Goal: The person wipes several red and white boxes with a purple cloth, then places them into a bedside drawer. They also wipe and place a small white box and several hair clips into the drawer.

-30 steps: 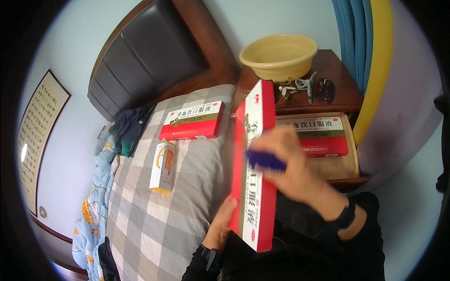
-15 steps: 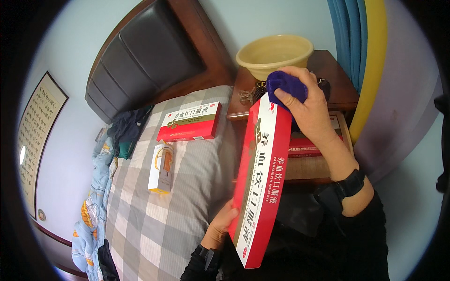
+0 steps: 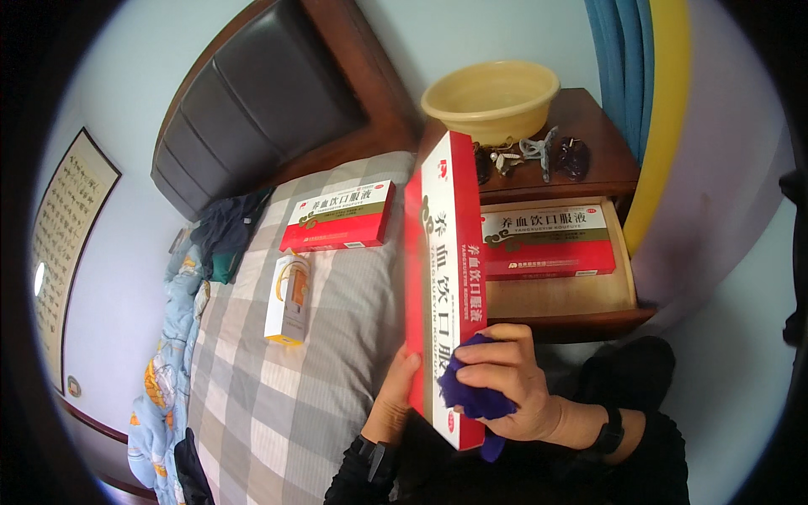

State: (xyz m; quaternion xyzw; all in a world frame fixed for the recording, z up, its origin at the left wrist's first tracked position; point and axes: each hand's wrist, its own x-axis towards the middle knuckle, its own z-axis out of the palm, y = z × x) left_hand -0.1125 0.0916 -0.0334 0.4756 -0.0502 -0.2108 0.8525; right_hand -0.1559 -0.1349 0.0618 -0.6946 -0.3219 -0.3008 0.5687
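A long red and white medicine box [image 3: 450,244] stands tilted upright in front of me, its narrow side facing me. My left hand [image 3: 396,389] grips it low on its left side, with the fingers hidden behind the box. Bunched in my right hand [image 3: 513,387] is a purple cloth [image 3: 473,385], pressed against the lower part of the box. Another red and white box [image 3: 551,244] lies in the open wooden drawer [image 3: 602,295] behind. A third such box [image 3: 341,215] lies on the bed beside a small white and orange box [image 3: 288,296].
The checked bed [image 3: 269,387] fills the left, below a dark padded headboard [image 3: 261,101]. A yellow basin [image 3: 490,99] stands on the nightstand [image 3: 602,139], with hair clips [image 3: 539,151] in front of it. Clothes [image 3: 236,227] and a blue patterned quilt [image 3: 160,396] lie at the bed's far side.
My right hand has moved the purple cloth from the box's top end down to its lower end. The box has become more upright and shifted left, uncovering the drawer and hair clips.
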